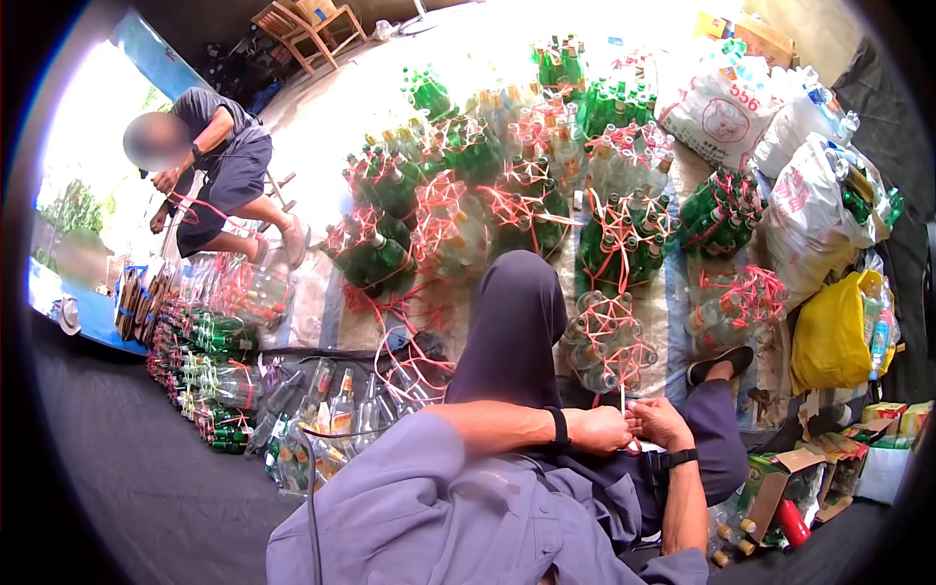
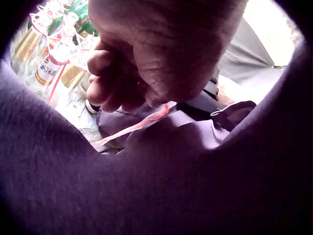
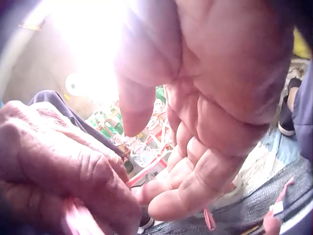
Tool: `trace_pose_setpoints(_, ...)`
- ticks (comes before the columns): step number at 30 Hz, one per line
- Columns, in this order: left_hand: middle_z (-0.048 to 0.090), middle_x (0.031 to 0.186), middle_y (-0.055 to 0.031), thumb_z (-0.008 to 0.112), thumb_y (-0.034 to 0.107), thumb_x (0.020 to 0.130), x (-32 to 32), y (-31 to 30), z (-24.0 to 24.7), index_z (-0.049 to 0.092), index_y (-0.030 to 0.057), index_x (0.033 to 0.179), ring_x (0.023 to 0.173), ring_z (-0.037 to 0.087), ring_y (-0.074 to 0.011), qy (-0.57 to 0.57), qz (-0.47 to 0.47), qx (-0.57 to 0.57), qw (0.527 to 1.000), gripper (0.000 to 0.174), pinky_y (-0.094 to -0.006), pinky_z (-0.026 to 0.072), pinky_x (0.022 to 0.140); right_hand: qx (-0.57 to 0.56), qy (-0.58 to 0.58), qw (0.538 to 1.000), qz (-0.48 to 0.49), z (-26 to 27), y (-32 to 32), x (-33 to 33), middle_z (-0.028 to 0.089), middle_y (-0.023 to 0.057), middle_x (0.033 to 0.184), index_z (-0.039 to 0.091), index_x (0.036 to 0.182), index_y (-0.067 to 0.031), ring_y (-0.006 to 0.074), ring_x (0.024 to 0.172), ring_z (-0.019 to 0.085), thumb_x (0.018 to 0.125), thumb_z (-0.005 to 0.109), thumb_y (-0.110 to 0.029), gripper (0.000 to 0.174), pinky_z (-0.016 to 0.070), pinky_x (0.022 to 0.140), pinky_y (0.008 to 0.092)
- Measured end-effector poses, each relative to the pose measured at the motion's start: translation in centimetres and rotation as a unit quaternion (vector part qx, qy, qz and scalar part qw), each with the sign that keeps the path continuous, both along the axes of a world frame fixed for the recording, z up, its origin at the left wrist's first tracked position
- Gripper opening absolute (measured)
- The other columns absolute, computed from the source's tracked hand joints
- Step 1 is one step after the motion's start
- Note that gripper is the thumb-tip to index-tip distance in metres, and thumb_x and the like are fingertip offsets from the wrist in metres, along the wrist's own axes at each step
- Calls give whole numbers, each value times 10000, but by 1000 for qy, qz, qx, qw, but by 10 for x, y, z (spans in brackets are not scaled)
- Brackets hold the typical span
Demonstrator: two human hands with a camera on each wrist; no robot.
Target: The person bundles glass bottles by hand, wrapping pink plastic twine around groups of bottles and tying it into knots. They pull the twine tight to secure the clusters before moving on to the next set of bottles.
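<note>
In the head view both hands meet low in front of the seated person's body. My left hand [image 1: 602,430] grips a pink plastic strap [image 2: 142,125], its fingers curled and a length trailing out below the palm. Close beside it is my right hand [image 3: 205,122], thumb apart from the fingers, which are loosely bent with their tips by the left hand. The strap runs up from the hands to a bundle of clear glass bottles [image 1: 606,343] laced across with pink strap. The strap inside the left fist is hidden.
Several strapped bundles of green bottles [image 1: 624,239] and clear ones cover the striped sheet ahead. White sacks [image 1: 721,112] and a yellow bag [image 1: 837,336] stand right; cartons [image 1: 780,478] lie lower right. Loose bottles [image 1: 341,405] lie left. Another person [image 1: 219,161] bends over at the upper left.
</note>
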State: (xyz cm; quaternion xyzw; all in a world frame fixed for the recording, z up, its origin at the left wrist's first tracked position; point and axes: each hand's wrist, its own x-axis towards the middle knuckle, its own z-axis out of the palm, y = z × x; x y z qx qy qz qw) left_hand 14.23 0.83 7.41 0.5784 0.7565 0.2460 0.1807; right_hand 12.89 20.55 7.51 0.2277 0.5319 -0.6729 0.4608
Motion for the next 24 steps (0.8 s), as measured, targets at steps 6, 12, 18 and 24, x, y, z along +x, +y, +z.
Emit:
trace_pose_setpoints(6,634,687,-141,541,167,830,-1,0,5,611,64,905,611,649,-299,13,-46,-30,998,146,-423,519,528,-90,-6,988,-124,-15,-3,2,678,139,960,621,1107,26,251,828,672,957,632,-151,232,580,739,407)
trace_pose_setpoints(12,661,726,-157,584,161,779,-1,4,-4,647,23,794,653,673,-324,-15,17,25,999,152,-434,542,587,-46,-18,990,-131,-36,-6,0,462,-53,698,687,1058,20,51,521,352,928,584,-126,221,292,452,213)
trace_pose_setpoints(18,687,881,-140,603,91,757,-20,-7,16,683,116,1094,786,682,-333,-127,10,2,992,347,-433,549,697,97,46,986,-129,-15,-23,-2,446,-70,587,714,879,-8,43,419,300,879,593,-124,167,204,390,230)
trace_pose_setpoints(24,689,839,-154,615,67,760,-37,-4,10,715,114,1010,776,681,-338,-201,283,125,929,274,-417,540,697,166,416,894,-9,-49,-17,8,582,11,607,683,690,-2,74,451,453,819,647,-72,151,308,399,247)
